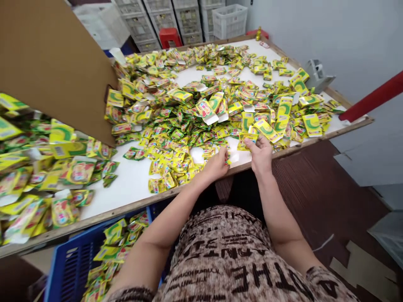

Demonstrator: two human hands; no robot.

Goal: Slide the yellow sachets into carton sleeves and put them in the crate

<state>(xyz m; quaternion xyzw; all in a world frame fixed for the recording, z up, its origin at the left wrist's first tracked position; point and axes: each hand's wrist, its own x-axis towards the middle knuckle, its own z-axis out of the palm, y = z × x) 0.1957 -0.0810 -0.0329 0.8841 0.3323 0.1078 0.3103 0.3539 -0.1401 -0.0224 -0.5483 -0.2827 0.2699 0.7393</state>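
My right hand point(262, 154) pinches a small yellow box point(246, 141) between thumb and fingers, just above the table's front edge. To its left, my left hand point(217, 163) is closed over the white tabletop point(132, 172). A bit of yellow and green shows by its fingertips, but what it grips is mostly hidden. Small yellow-and-green sachets point(171, 161) lie heaped beside and beyond my left hand. Flat yellow cartons, one of them a tall carton point(283, 114), lie on the pile beyond my right hand.
A cardboard panel point(59, 63) stands upright at left, with more cartons beyond it. Below the table edge sits a blue crate point(67, 268) of sachets. A red pole point(374, 96) slants at right near a grey dispenser point(317, 75). White crates and a red stool point(170, 37) stand behind.
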